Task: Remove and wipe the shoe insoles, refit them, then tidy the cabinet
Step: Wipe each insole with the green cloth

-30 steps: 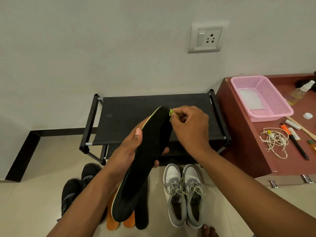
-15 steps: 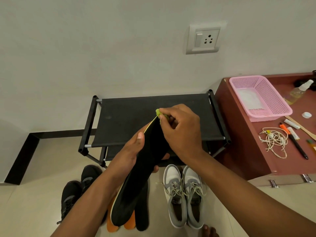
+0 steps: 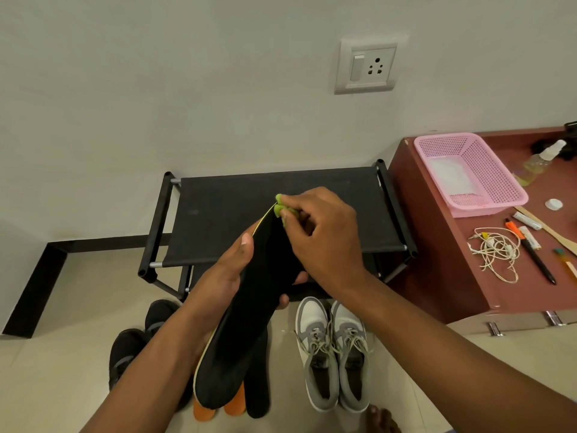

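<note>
Insole: a black insole (image 3: 246,323) with a pale yellow edge was held in the air over the floor, in front of the shoe rack (image 3: 281,210).
Long axis: it ran from lower left, near the person, up and right toward the rack; the far tip pointed at the rack's top shelf and the near end hung over the insoles on the floor.
Left hand: the left hand (image 3: 228,276) came in from the lower left and gripped the insole at its middle, thumb along the left edge, fingers curled under so their tips showed at the right edge.
Right hand: the right hand (image 3: 321,239) reached in from the lower right, wrist bent, fingers closed in a pinch on a small green cloth (image 3: 280,208) pressed to the insole's far tip.
Floor: two orange insoles (image 3: 218,407) and one black insole (image 3: 259,385) lay below the held one, between black shoes (image 3: 131,348) on the left and grey-and-white sneakers (image 3: 331,354) on the right.
Table: a pink basket (image 3: 487,176), spray bottle (image 3: 540,160), tangled cord (image 3: 496,254) and pens (image 3: 530,248) lay on the red-brown table (image 3: 437,245) to the right.
</note>
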Demonstrator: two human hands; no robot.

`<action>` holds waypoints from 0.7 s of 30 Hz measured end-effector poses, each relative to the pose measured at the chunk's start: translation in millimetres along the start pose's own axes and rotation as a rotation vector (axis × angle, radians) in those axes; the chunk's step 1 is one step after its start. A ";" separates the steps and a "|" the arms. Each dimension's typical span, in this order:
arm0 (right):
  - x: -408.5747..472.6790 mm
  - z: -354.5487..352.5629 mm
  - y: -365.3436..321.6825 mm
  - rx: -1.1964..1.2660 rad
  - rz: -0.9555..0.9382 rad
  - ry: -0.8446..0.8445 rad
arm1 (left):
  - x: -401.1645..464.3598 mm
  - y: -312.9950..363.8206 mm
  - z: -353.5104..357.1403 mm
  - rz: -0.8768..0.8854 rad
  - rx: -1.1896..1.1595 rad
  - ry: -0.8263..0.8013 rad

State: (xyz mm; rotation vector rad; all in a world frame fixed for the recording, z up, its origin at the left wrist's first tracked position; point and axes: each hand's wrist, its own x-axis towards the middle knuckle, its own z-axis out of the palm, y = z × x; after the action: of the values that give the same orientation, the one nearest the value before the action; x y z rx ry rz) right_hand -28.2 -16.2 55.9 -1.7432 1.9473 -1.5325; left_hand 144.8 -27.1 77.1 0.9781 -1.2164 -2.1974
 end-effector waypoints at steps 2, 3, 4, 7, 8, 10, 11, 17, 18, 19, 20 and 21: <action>-8.6 7.0 -7.0 0.003 -0.065 -0.066 | 1.0 -0.7 -3.2 0.020 0.006 0.016; -12.3 10.1 -8.5 -0.002 -0.087 -0.088 | 1.7 -2.5 -6.8 0.034 0.027 0.032; -14.6 12.3 -8.6 -0.010 -0.102 -0.101 | 1.9 -3.4 -9.7 0.036 0.045 0.045; -13.1 12.1 -6.1 -0.055 -0.108 -0.082 | 1.7 -2.0 -8.1 0.008 0.010 0.022; -10.9 10.4 -4.9 -0.078 -0.099 -0.064 | 1.5 -2.3 -8.0 0.002 -0.009 0.002; -5.7 6.5 0.0 -0.134 -0.061 -0.025 | 0.6 -2.8 -7.3 -0.004 -0.003 -0.027; -3.0 4.1 3.8 -0.161 -0.032 -0.006 | 1.1 -2.8 -8.4 -0.012 0.003 -0.044; 3.7 -1.9 21.3 -0.214 0.074 -0.025 | 4.4 -5.5 -14.3 -0.036 -0.014 -0.064; 3.7 -1.7 21.2 -0.207 0.083 -0.030 | 4.9 -7.0 -15.0 -0.034 -0.019 -0.060; 3.8 -1.4 21.4 -0.196 0.093 -0.030 | 4.9 -7.8 -14.4 -0.036 -0.030 -0.070; 4.1 -1.4 21.7 -0.181 0.100 -0.024 | 5.3 -8.9 -14.7 -0.040 -0.047 -0.083; 4.6 -1.6 22.0 -0.163 0.104 -0.016 | 5.4 -9.2 -14.5 -0.042 -0.074 -0.099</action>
State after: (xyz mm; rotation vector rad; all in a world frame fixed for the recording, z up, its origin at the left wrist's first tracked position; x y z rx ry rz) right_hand -45.8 -22.7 43.2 -1.6753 2.1726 -1.3567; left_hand 151.9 -33.8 61.9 0.8825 -1.1584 -2.3313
